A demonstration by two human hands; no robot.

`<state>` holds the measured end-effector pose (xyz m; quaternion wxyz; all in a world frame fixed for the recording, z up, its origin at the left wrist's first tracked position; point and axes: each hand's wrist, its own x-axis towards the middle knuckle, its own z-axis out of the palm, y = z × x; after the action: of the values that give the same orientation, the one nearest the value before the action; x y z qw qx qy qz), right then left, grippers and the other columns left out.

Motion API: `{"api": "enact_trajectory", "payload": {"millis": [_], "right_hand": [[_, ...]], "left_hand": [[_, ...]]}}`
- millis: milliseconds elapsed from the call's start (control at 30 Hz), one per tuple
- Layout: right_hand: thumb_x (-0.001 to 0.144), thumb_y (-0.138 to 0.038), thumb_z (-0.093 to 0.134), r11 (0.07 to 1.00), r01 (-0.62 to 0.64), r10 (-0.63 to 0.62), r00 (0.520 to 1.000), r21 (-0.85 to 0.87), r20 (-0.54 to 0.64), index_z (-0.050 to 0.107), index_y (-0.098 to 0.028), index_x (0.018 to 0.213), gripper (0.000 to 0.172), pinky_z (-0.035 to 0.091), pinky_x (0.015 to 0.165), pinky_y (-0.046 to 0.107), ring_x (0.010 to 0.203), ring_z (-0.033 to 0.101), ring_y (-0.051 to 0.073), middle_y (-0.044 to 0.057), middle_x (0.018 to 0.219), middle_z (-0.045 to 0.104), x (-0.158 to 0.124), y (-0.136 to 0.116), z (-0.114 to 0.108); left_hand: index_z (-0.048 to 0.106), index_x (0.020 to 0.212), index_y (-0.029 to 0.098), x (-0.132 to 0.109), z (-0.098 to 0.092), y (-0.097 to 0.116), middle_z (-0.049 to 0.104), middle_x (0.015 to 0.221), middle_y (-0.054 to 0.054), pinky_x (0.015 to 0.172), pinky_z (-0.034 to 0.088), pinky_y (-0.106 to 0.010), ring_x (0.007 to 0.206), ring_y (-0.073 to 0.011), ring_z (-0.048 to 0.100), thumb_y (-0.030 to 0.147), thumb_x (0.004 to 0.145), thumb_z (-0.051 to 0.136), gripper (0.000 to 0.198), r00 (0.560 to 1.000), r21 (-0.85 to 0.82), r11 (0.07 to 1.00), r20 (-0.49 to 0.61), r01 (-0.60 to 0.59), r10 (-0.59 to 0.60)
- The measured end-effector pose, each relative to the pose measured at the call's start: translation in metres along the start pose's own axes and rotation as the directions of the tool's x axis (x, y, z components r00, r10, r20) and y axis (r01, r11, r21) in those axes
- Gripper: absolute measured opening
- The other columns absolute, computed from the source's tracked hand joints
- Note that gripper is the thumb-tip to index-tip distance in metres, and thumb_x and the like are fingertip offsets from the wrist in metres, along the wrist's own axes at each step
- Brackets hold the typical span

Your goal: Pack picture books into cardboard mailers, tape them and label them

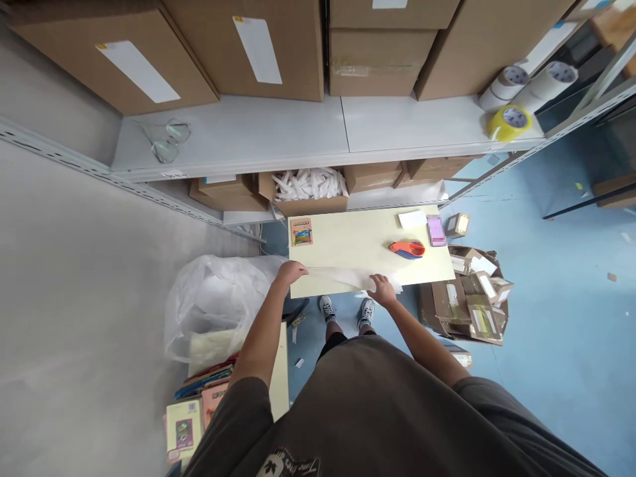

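A thin, whitish, see-through plastic sheet (342, 276) stretches along the front edge of the pale yellow table (348, 242). At its left end my left hand (292, 271) is closed on it, with the fingers bent over the edge. My right hand (382, 290) pinches the sheet near its right end, and a loose bit sticks out past the fingers. A small book with a colourful picture cover (301, 232) lies flat at the table's far left corner. Toward the right lie an orange-and-blue tape dispenser (407, 249), a white slip (412, 219) and a purple-screened phone (436, 230).
Behind the table stands a shelf (298, 129) with cardboard boxes, tape rolls (509, 122) and glasses (170, 140). A box of white pieces (312, 184) sits below. Crumpled clear plastic (218, 298) and stacked books (185, 427) are at left, a carton of small boxes (467, 295) at right.
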<state>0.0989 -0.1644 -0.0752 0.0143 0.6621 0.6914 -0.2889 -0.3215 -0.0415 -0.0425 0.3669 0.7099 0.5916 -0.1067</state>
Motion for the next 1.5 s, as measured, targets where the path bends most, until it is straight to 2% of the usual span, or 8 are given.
{"api": "enact_trajectory", "payload": {"millis": [100, 333, 700, 933, 1133, 1300, 1367, 1500], "right_hand": [[0.086, -0.02, 0.074, 0.985, -0.143, 0.145, 0.989, -0.092, 0.016, 0.065, -0.025, 0.144, 0.059, 0.051, 0.105, 0.043, 0.141, 0.05, 0.034, 0.015, 0.16, 0.053, 0.003, 0.012, -0.001], [0.095, -0.008, 0.048, 0.948, -0.318, 0.312, 0.924, 0.01, -0.219, 0.077, -0.017, 0.111, 0.034, 0.051, 0.096, 0.037, 0.113, 0.062, 0.029, 0.015, 0.116, 0.075, 0.017, 0.061, -0.023], [0.088, -0.04, 0.08, 0.991, -0.066, 0.071, 0.997, 0.116, -0.034, 0.075, -0.024, 0.127, 0.042, 0.048, 0.116, 0.044, 0.133, 0.061, 0.03, 0.011, 0.134, 0.073, 0.023, 0.113, -0.059], [0.095, -0.027, 0.061, 0.977, -0.196, 0.215, 0.902, 0.089, -0.374, 0.064, -0.016, 0.143, 0.05, 0.049, 0.108, 0.048, 0.13, 0.055, 0.035, 0.018, 0.148, 0.063, 0.041, 0.128, -0.078], [0.095, -0.024, 0.057, 0.95, -0.312, 0.297, 0.907, -0.005, -0.298, 0.072, -0.015, 0.132, 0.041, 0.045, 0.101, 0.053, 0.128, 0.05, 0.041, 0.023, 0.128, 0.072, 0.089, 0.142, -0.087], [0.093, -0.024, 0.058, 0.939, -0.34, 0.328, 0.852, 0.045, -0.408, 0.069, -0.016, 0.137, 0.046, 0.047, 0.102, 0.053, 0.126, 0.053, 0.04, 0.023, 0.135, 0.068, 0.094, 0.138, -0.099], [0.096, -0.024, 0.053, 0.958, -0.274, 0.28, 0.84, 0.082, -0.464, 0.068, -0.015, 0.139, 0.046, 0.049, 0.104, 0.053, 0.126, 0.055, 0.038, 0.022, 0.137, 0.067, 0.075, 0.116, -0.094], [0.103, -0.026, 0.047, 0.959, 0.246, -0.188, 0.926, 0.143, -0.329, 0.073, -0.022, 0.13, 0.038, 0.057, 0.103, 0.044, 0.116, 0.065, 0.029, 0.014, 0.124, 0.073, 0.026, 0.046, -0.056]], "left_hand": [[0.088, 0.1, 0.026, -0.001, -0.005, 0.004, 0.084, 0.108, -0.007, 0.09, 0.052, -0.031, 0.104, -0.0245, 0.075, 0.034, 0.1, 0.064, 0.026, 0.989, 0.002, 0.994, -0.103, -0.107, 0.106], [0.085, 0.111, 0.026, -0.005, 0.012, 0.041, 0.081, 0.12, -0.009, 0.11, 0.05, -0.036, 0.119, -0.0254, 0.069, 0.03, 0.103, 0.058, 0.028, 0.949, -0.04, 0.986, -0.28, -0.163, 0.145], [0.083, 0.107, 0.022, 0.003, 0.033, 0.036, 0.082, 0.119, -0.007, 0.104, 0.055, -0.03, 0.116, -0.0237, 0.075, 0.024, 0.097, 0.062, 0.024, 0.961, -0.245, 0.969, -0.272, -0.017, -0.052], [0.082, 0.104, 0.021, 0.011, 0.036, 0.036, 0.083, 0.115, -0.007, 0.102, 0.056, -0.028, 0.115, -0.0233, 0.075, 0.028, 0.096, 0.064, 0.021, 0.954, -0.319, 0.947, -0.273, 0.031, -0.123], [0.078, 0.118, 0.023, 0.03, 0.047, 0.042, 0.08, 0.125, -0.007, 0.102, 0.054, -0.029, 0.12, -0.0237, 0.073, 0.028, 0.099, 0.062, 0.026, 0.888, -0.356, 0.912, -0.327, 0.201, -0.324], [0.07, 0.133, 0.02, 0.048, 0.048, 0.051, 0.075, 0.135, -0.013, 0.108, 0.051, -0.037, 0.124, -0.0286, 0.07, 0.029, 0.1, 0.06, 0.036, 0.82, -0.397, 0.88, -0.389, 0.262, -0.42], [0.064, 0.14, 0.017, 0.052, 0.047, 0.057, 0.071, 0.14, -0.018, 0.11, 0.049, -0.041, 0.127, -0.0317, 0.067, 0.03, 0.099, 0.059, 0.043, 0.771, -0.439, 0.847, -0.411, 0.3, -0.486], [0.058, 0.145, 0.013, 0.048, 0.052, 0.073, 0.061, 0.146, -0.025, 0.116, 0.043, -0.047, 0.14, -0.0367, 0.055, 0.038, 0.102, 0.054, 0.05, 0.627, -0.43, 0.836, -0.558, 0.341, -0.543]]}}
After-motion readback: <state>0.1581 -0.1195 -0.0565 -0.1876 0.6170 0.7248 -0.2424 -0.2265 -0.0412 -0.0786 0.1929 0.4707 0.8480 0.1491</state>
